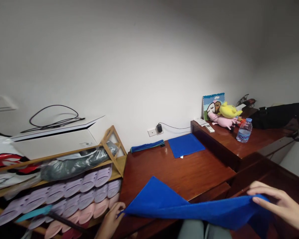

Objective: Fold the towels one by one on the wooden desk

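Observation:
A blue cloth (199, 210) is stretched between my two hands at the near edge of the wooden desk (144, 166). My left hand (112, 219) pinches its left corner. At the other end, my right hand (276, 202) grips the cloth between thumb and fingers. One pointed flap of it lies on the desk top, while the right part hangs down past the edge above the person's knees. Farther back, a second blue cloth (185, 145) lies flat on the desk. Beside it, a folded blue cloth strip (147, 146) rests along the wall.
Left stands a wooden rack (114, 146) with several slippers (74, 186), a plastic-wrapped bundle (77, 166) and a white box (57, 142). On the raised right surface are a water bottle (244, 131), plush toys (223, 120), a remote (209, 128) and a black bag (279, 116). A charger (159, 127) is plugged into the wall.

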Demonstrator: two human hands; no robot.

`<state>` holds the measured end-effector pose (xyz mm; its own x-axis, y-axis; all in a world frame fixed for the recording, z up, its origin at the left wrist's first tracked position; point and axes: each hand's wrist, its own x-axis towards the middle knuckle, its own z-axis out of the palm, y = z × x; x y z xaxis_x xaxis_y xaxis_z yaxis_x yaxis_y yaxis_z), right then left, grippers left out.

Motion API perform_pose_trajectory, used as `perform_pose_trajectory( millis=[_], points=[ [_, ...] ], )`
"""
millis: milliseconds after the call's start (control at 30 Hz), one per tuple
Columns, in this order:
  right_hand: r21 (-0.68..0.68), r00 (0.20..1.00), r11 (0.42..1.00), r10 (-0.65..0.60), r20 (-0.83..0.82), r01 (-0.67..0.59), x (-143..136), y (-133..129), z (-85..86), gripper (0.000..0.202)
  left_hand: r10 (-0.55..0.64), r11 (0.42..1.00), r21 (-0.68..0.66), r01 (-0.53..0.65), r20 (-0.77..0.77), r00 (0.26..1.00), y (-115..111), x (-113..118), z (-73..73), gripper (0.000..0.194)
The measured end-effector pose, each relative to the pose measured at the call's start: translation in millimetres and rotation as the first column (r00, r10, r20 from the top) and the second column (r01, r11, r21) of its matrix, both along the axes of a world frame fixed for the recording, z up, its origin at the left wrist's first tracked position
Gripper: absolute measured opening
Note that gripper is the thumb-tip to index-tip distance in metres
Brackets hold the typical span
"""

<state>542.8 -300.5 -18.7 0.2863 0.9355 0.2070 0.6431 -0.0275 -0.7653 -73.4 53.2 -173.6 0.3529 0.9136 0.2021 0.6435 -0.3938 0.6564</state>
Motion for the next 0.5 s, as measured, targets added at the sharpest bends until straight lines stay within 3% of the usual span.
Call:
perform_pose_trajectory(
  millis=[133, 267, 367, 500],
  points=[
    [0.069, 0.982, 0.996, -0.073, 0.175, 0.061, 24.7, -9.2, -3.1, 0.047, 0.083, 0.994, 0.06, -0.088, 0.074, 0.994, -0.1, -22.8, 36.7, 0.037],
    [0.08, 0.94, 0.994, -0.096, 0.326, 0.074, 48.1, 2.1, -10.9, 0.045, 0.064, 0.998, -0.026, -0.062, 0.059, 0.996, 6.3, -24.5, 69.5, 0.041],
    [0.089, 0.905, 0.987, -0.157, 0.394, 0.133, 65.7, 41.3, -11.5, 0.053, -0.018, 0.997, -0.076, 0.023, 0.058, 0.998, 30.1, -9.5, 97.8, 0.048],
    [0.158, 0.897, 0.971, -0.228, 0.378, 0.18, 87.1, 126.2, 2.8, 0.062, -0.021, 0.997, 0.072, 0.014, 0.085, 0.996, 81.1, 19.3, 146.7, 0.061]
  ],
)
